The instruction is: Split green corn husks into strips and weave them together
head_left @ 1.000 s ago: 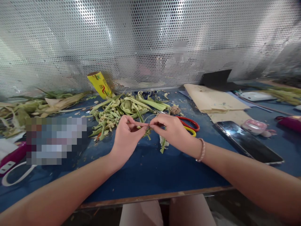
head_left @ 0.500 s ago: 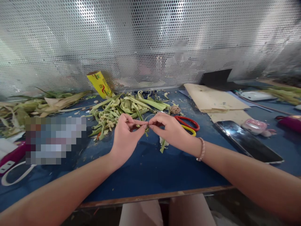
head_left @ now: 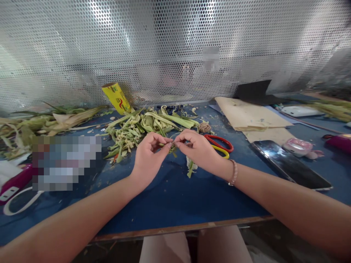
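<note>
My left hand (head_left: 150, 155) pinches a small green leafy piece (head_left: 172, 149) between thumb and fingers. Fingertips touching it, my right hand (head_left: 196, 148) is also closed in a pinch at the same piece; a thin pale strand seems to run there, too fine to make out fully. Behind both hands lies a heap of green leaf strips (head_left: 153, 122). A leaf scrap (head_left: 191, 167) lies under my right hand. Scissors with red and yellow handles (head_left: 226, 146) rest just right of it, partly hidden.
A yellow tube (head_left: 116, 98) leans behind the heap. At right are a dark phone (head_left: 290, 164), brown paper (head_left: 252, 117) and a pink case (head_left: 297, 147). More husks (head_left: 55, 122) lie at left, near a blurred patch and a white strap (head_left: 20, 210). A perforated metal screen (head_left: 175, 47) stands behind.
Both hands stay together, with only a slight shift of the fingers. The small green piece shows a little more to the right, between the fingertips.
</note>
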`<state>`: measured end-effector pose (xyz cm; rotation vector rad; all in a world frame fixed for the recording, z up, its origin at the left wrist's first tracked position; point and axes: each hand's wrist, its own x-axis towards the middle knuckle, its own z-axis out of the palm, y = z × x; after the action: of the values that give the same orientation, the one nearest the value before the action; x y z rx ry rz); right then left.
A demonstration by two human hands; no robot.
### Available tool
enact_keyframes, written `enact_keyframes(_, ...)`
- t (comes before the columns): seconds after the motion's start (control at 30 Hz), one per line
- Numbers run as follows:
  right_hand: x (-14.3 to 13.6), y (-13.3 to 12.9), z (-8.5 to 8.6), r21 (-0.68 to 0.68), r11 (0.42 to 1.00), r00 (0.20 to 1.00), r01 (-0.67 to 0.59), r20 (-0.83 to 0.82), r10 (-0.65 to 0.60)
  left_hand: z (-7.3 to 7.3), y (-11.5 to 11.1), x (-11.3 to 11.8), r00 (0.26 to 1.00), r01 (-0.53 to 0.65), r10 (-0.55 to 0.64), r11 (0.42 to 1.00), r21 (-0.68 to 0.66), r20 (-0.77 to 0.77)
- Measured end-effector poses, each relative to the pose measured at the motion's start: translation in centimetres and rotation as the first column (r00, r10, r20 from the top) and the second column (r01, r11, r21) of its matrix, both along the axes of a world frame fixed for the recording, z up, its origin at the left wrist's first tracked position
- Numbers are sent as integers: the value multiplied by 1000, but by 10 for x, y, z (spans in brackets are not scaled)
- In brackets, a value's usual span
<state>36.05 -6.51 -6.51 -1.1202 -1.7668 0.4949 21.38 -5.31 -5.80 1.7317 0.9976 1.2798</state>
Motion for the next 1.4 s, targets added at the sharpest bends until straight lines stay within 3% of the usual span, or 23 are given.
enact_keyframes(0.13,-1,1,-2,-36,999,999,33,-21,-34,-2,6,-4,990,34,0,970,242,-142)
enact_keyframes(0.23,-2,0,-2,-54,998,997,40,-57,-44,-1,8,-5,967,65,62,879,472,-247)
enact_keyframes(0.33,-3,-2,0,-68,997,995,42,-89,-48,1,8,-5,937,70,145,815,575,-319)
enact_keyframes(0.53,-7,-4,-2,-205,979,964,-6,-262,-49,1,9,-6,891,79,249,738,670,-379)
enact_keyframes(0.7,-10,-2,-9,-283,956,889,-79,-454,-61,0,14,-9,841,169,298,649,742,-451)
enact_keyframes(0.9,-13,-3,-5,-376,918,770,-124,-620,-150,1,17,-10,786,278,334,561,780,-520)
enact_keyframes(1.13,-14,-1,-6,-372,917,732,-142,-664,-155,2,19,-8,743,309,369,551,775,-558)
enact_keyframes(1.27,-17,-1,-6,-352,922,687,-157,-710,-154,-2,21,-5,759,270,391,539,798,-521)
enact_keyframes(1.4,-20,0,-10,-327,937,657,-121,-734,-172,-10,29,-2,802,230,351,565,792,-483)
